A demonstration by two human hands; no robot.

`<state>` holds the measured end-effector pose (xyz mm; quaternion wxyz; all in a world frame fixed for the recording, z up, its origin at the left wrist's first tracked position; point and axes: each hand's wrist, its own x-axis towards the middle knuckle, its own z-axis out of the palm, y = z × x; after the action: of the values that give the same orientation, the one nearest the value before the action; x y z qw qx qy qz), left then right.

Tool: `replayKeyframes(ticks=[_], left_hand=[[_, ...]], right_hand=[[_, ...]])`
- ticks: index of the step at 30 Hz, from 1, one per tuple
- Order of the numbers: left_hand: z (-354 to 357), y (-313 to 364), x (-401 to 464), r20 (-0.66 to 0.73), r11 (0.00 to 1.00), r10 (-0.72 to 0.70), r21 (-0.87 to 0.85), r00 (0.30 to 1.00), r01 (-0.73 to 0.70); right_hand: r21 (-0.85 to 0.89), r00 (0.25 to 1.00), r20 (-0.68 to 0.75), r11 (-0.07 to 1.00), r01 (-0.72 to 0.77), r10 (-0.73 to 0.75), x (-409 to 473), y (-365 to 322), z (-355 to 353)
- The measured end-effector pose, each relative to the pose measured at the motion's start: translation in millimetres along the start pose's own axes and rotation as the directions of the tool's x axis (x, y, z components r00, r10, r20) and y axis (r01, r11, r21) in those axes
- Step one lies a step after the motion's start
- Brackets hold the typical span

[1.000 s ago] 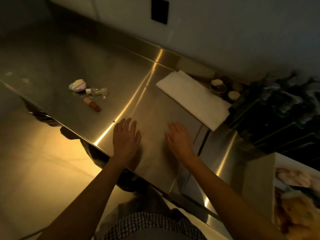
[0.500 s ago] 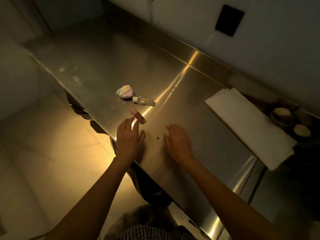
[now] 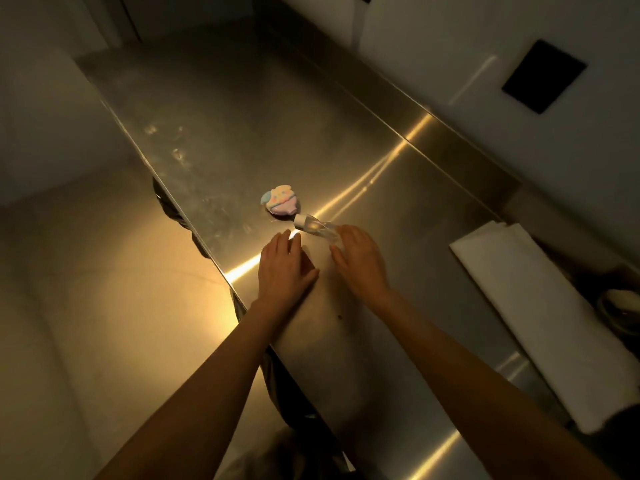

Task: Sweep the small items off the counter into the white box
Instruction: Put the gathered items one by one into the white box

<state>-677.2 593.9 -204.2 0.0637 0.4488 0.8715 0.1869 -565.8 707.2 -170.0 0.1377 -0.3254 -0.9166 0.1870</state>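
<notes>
**Both hands flat by the vial**

Both hands lie open, palms down, on the steel counter (image 3: pixel 214 109), gripping nothing. The left hand (image 3: pixel 284 268) sits near the counter's front edge; the right hand (image 3: pixel 362 261) touches the clear vial (image 3: pixel 317 227). Just beyond the vial lies a pastel toy (image 3: pixel 281 199). A white cloth (image 3: pixel 540 306) lies well right of the vial.

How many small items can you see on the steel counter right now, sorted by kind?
Pastel cupcake-shaped item: 1
Clear little bottle with a white cap: 1
Total in view: 2
The bottle's far end lies at the right hand; the left hand lies flat on the counter and may cover something more.
</notes>
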Motion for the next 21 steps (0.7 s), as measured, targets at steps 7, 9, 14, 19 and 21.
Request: replayKeyframes(ticks=[7,9,14,19,21], left_hand=[[4,-7,5,0.054,0.989,-0.041,-0.143,0.998,0.048],[4,-10,4,0.068,0.979,-0.06,-0.189,0.996,0.072],[0,-18,-1,0.063,0.949,-0.109,-0.29,0.992,0.122],[-12,-18,-12,-0.033,0.932,-0.112,-0.351,0.993,0.093],[-17,-17,-17,-0.064,0.931,-0.112,-0.357,0.992,0.082]], right_hand=[[0.002,0.993,0.122,1.0,0.008,-0.008,42,4,12],[0.001,0.988,0.152,1.0,0.016,-0.016,49,3,16],[-0.076,0.986,0.169,0.997,0.022,-0.009,59,2,27],[-0.128,0.994,0.111,0.992,0.017,-0.003,58,3,31],[-0.093,0.997,0.074,0.995,-0.026,0.032,54,2,31]])
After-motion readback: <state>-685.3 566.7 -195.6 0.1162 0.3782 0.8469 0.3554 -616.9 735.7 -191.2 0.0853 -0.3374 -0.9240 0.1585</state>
